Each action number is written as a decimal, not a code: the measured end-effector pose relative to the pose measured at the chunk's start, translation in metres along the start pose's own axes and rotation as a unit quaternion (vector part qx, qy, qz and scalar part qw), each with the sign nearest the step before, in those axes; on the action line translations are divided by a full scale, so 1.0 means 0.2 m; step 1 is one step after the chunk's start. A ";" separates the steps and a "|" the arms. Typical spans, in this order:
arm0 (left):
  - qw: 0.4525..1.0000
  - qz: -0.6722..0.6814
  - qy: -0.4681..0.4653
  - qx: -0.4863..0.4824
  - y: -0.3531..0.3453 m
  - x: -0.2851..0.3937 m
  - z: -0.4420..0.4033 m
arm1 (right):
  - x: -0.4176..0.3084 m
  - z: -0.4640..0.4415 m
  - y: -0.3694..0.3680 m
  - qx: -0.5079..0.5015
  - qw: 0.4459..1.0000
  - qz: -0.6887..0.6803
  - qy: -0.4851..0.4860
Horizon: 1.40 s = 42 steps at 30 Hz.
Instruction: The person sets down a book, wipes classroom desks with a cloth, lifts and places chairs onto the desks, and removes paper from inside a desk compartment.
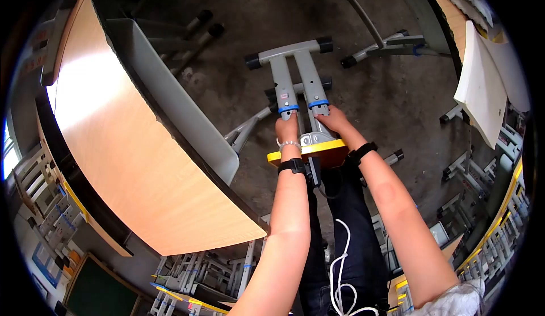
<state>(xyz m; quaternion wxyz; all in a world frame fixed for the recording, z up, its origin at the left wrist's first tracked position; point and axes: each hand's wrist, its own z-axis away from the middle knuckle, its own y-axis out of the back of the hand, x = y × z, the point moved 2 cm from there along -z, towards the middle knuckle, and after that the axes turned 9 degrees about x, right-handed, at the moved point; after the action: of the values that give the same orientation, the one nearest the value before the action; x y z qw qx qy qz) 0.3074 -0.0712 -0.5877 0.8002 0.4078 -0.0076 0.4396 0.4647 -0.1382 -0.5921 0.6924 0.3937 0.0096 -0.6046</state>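
Note:
In the head view, a grey metal chair (288, 92) is held in front of my legs, its black-capped crossbar pointing away from me. My left hand (287, 127) is closed around its left leg tube, just below a blue band (288, 108). My right hand (334, 119) grips the right tube beside another blue band (318, 104). Below my hands, close to my body, shows the yellow-edged board (309, 150) of the chair. My fingertips are partly hidden by the tubes.
A light wooden desk (125, 146) with a grey under-shelf (176, 95) stands at the left. Metal desk legs (383, 46) rest on the dark floor ahead. At the right is a white panel (482, 86). Several stacked chairs (216, 276) surround the lower edges.

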 end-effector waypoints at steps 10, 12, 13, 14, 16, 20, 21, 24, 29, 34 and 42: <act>0.999 -0.035 -0.029 0.024 0.01 0.02 0.02 | -0.01 0.03 0.01 0.006 1.000 -0.002 -0.019; 0.999 -0.033 -0.035 0.023 0.02 0.02 0.04 | 0.01 0.02 0.00 -0.023 0.998 0.008 -0.057; 0.999 -0.029 -0.036 0.022 0.03 0.02 0.05 | 0.02 0.02 0.00 -0.038 0.996 0.014 -0.075; 0.999 -0.024 -0.038 0.022 0.03 0.03 0.06 | 0.03 0.03 -0.01 -0.043 0.995 0.011 -0.084; 0.998 -0.047 -0.043 0.023 0.02 0.02 0.05 | 0.02 0.04 0.01 -0.053 0.994 0.005 -0.099; 0.996 -0.068 -0.056 0.028 0.05 0.04 0.09 | 0.02 0.05 0.01 -0.069 0.990 0.001 -0.127; 0.996 -0.060 -0.057 0.026 0.05 0.04 0.09 | 0.06 0.03 -0.02 -0.072 0.989 -0.011 -0.128; 0.997 -0.048 -0.053 0.020 0.05 0.04 0.08 | 0.14 -0.01 -0.08 -0.079 0.985 -0.055 -0.145; 0.997 -0.075 -0.031 0.015 0.05 0.07 0.09 | 0.18 -0.04 -0.12 -0.109 0.964 -0.142 -0.199; 0.997 -0.074 -0.024 0.001 0.05 0.08 0.09 | 0.10 0.02 -0.06 -0.126 0.950 -0.177 -0.225; 0.997 -0.077 -0.022 0.005 0.05 0.06 0.09 | 0.22 -0.04 -0.14 -0.104 0.962 -0.161 -0.194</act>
<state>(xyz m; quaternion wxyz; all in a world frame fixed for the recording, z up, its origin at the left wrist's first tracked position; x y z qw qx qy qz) 0.3146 -0.0711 -0.5658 0.8293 0.4211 0.0083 0.3673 0.4565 -0.1696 -0.6341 0.6114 0.1884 0.0014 -0.7685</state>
